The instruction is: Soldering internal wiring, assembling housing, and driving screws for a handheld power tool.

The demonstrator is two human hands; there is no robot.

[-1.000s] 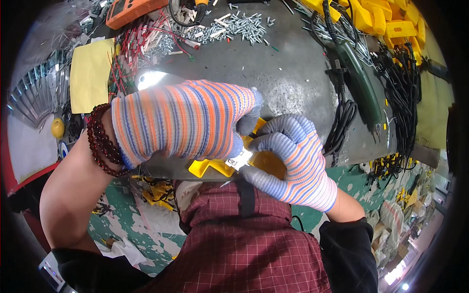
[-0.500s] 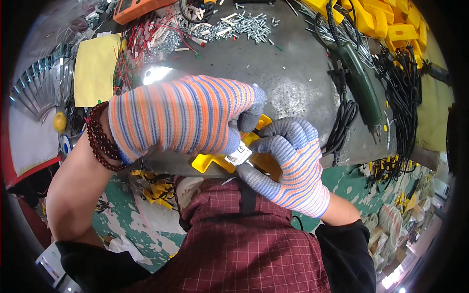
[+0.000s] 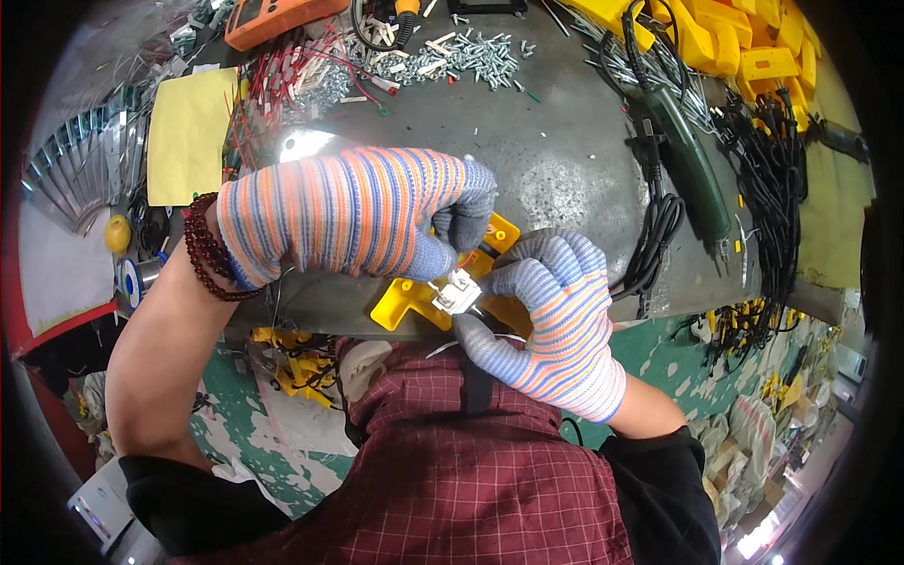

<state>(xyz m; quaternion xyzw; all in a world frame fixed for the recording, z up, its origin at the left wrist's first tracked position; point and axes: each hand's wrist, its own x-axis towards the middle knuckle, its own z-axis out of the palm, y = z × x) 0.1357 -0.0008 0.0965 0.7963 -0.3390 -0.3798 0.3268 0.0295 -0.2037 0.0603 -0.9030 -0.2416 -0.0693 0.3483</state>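
A small white plastic block (image 3: 457,293), like a terminal or socket insert, sits between the thumb and fingers of my right hand (image 3: 560,320). My left hand (image 3: 353,217) is at its upper left, thumb and fingers curled into a pinch; whatever is in that pinch is too small or hidden to tell. Both hands wear striped knit gloves. Beneath the block lies a yellow plastic housing (image 3: 405,305), partly covered by the hands. A short red wire (image 3: 468,257) shows beside the left fingertips, and a thin white wire hangs below the block.
Loose screws (image 3: 485,58) and red wires (image 3: 301,61) lie at the back, by an orange-cased device (image 3: 282,21). On the right are a green electric screwdriver (image 3: 692,169), black cables (image 3: 767,179) and heaped yellow housings (image 3: 753,42). Yellow paper (image 3: 191,137) and a solder spool (image 3: 137,281) lie left.
My left hand has drawn slightly left, baring more of the white block and the yellow housing. My right hand keeps its hold, and the block looks slightly turned.
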